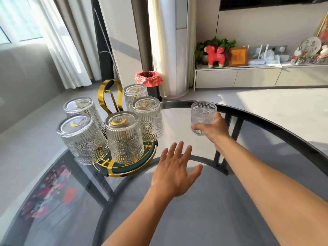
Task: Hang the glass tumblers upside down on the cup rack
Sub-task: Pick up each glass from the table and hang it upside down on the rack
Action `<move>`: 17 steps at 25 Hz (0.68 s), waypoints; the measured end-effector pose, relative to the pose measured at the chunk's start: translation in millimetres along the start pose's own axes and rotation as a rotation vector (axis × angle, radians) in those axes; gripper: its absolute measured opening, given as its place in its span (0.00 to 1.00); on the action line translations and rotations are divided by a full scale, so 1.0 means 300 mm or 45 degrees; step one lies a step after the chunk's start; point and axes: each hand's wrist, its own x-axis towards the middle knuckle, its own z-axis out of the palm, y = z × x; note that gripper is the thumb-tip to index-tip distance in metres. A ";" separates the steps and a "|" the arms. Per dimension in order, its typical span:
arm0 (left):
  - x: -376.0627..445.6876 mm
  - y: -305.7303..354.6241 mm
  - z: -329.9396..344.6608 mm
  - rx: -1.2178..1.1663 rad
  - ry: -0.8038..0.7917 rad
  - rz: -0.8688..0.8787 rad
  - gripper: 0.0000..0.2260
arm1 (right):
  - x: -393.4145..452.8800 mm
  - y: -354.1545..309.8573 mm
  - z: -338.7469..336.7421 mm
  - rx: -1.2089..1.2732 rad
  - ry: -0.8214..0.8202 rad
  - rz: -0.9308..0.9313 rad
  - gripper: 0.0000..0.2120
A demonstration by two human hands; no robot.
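Note:
A gold and dark green cup rack (110,98) stands on the left of the round glass table (266,148). Several ribbed glass tumblers hang upside down on its pegs, the nearest one (124,137) at the front. One more glass tumbler (203,116) stands upright near the table's far edge, and my right hand (213,129) is wrapped around its lower half. My left hand (174,168) hovers flat over the table just right of the rack's base, fingers spread, holding nothing.
A black bin with a red bag (150,80) stands on the floor behind the table. A low cabinet (248,77) at the back right holds a red toy animal (215,55), a plant and ornaments. Curtains hang at the left.

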 end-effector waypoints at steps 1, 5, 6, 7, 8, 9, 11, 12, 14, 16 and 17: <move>0.005 -0.003 -0.005 -0.040 -0.001 -0.002 0.35 | -0.029 -0.007 -0.011 0.042 -0.018 0.009 0.34; -0.019 0.019 -0.063 -0.178 -0.056 -0.069 0.33 | -0.206 -0.059 -0.113 0.252 -0.156 0.060 0.27; -0.034 0.038 -0.089 -0.276 -0.067 -0.091 0.33 | -0.260 -0.083 -0.144 0.284 -0.197 0.053 0.25; -0.054 0.062 -0.118 -0.438 -0.047 -0.104 0.34 | -0.313 -0.110 -0.169 0.311 -0.233 0.036 0.24; -0.084 0.097 -0.150 -0.651 0.011 -0.099 0.34 | -0.366 -0.141 -0.189 0.353 -0.257 0.023 0.23; -0.123 0.135 -0.186 -0.899 0.107 -0.085 0.33 | -0.416 -0.173 -0.202 0.410 -0.273 0.022 0.24; -0.196 0.189 -0.268 -1.416 0.308 -0.103 0.27 | -0.497 -0.242 -0.211 0.554 -0.302 0.026 0.24; -0.223 0.199 -0.313 -1.644 0.361 -0.117 0.24 | -0.531 -0.281 -0.206 0.601 -0.327 0.019 0.24; -0.270 0.178 -0.419 -1.887 0.416 -0.150 0.18 | -0.593 -0.366 -0.187 0.608 -0.384 -0.012 0.27; -0.321 0.131 -0.517 -1.970 0.427 -0.165 0.18 | -0.645 -0.449 -0.160 0.593 -0.452 -0.042 0.29; -0.346 0.105 -0.557 -2.017 0.452 -0.161 0.19 | -0.666 -0.486 -0.145 0.585 -0.513 -0.060 0.30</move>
